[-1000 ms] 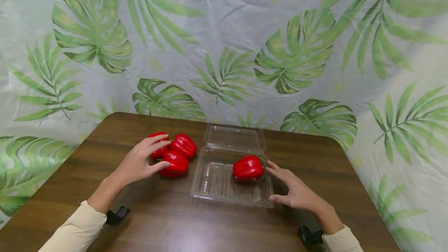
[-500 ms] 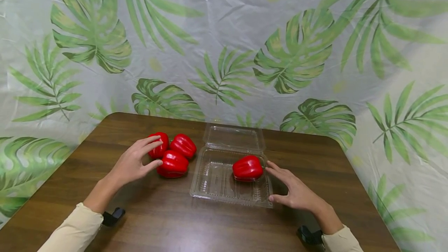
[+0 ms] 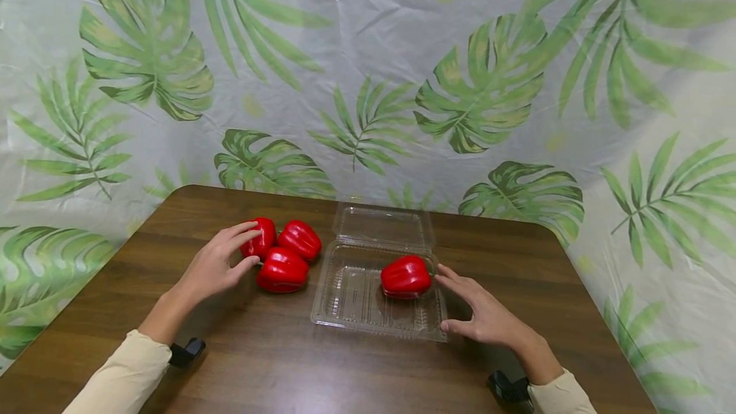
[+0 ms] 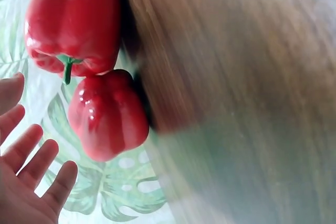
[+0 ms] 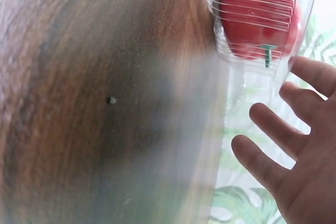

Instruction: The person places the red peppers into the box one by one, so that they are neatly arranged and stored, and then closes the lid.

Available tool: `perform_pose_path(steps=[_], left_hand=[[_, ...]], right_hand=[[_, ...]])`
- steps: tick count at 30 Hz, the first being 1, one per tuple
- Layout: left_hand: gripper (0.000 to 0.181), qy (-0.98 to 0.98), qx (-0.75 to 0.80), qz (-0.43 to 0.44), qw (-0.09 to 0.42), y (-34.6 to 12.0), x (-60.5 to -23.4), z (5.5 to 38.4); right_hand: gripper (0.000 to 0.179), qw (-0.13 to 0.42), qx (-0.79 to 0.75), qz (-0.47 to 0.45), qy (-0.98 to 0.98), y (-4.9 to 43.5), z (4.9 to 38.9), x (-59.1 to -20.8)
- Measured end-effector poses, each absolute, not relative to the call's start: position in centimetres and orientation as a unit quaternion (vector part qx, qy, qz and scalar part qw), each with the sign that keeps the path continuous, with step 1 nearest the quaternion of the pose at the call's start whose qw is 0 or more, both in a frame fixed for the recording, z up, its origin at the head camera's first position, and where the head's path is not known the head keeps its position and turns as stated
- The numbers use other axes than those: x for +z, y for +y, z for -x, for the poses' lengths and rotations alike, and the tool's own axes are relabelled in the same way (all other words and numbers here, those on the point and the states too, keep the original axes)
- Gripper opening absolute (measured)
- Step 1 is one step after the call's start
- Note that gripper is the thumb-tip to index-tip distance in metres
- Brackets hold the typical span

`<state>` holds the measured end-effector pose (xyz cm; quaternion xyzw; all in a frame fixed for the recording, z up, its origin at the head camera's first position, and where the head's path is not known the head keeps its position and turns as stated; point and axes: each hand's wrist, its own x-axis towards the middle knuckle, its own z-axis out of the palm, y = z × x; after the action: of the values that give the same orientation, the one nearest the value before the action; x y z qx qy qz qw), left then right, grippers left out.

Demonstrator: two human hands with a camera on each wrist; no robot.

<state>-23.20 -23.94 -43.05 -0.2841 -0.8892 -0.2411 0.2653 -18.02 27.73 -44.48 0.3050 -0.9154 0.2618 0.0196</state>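
Observation:
Three red bell peppers lie in a cluster left of the box: a front one [image 3: 283,269], a back right one [image 3: 299,239] and a back left one [image 3: 262,239]. My left hand [image 3: 215,264] hovers beside them with spread fingers and holds nothing; its fingertips overlap the back left pepper in the head view. A fourth bell pepper [image 3: 406,277] lies on its side in the right half of the clear plastic clamshell box [image 3: 351,312], its stem toward my right hand [image 3: 480,312]. That hand has its fingers spread at the box's right edge; whether it touches is unclear.
The box's lid [image 3: 384,225] lies folded back toward the rear edge of the brown wooden table [image 3: 322,375]. A leaf-patterned sheet [image 3: 368,82] hangs right behind the table. Dark wrist-worn devices sit under both wrists.
My left hand has drawn back a little to the left, away from the front pepper. The right hand, the box and the peppers look unmoved.

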Motion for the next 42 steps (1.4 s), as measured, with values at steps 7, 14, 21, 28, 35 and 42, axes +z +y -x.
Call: perform_pose_path(steps=[7,14,21,28,35,42], left_hand=[[0.045,-0.900,-0.236,0.269,0.248,-24.5,-43.2,24.7],[0.044,-0.911,-0.220,0.271,0.221,-24.4,-42.6,26.6],[0.044,-0.941,-0.178,0.223,0.182,-23.4,-42.1,27.7],[0.045,-0.958,-0.165,0.185,0.145,-23.5,-42.7,28.2],[0.047,-0.959,-0.179,0.183,0.124,-24.0,-42.7,27.8],[0.053,-0.955,-0.199,0.190,0.112,-24.3,-42.6,27.3]], right_hand=[[0.077,0.018,0.264,-0.306,-0.914,27.7,18.1,-44.5],[0.078,0.022,0.258,-0.305,-0.916,27.7,18.1,-44.6],[0.078,0.017,0.267,-0.300,-0.916,27.7,18.2,-44.5],[0.077,0.021,0.261,-0.305,-0.916,27.6,18.1,-44.6],[0.078,0.016,0.261,-0.304,-0.916,27.3,18.0,-44.5],[0.077,0.015,0.252,-0.304,-0.918,27.4,17.9,-44.0]])
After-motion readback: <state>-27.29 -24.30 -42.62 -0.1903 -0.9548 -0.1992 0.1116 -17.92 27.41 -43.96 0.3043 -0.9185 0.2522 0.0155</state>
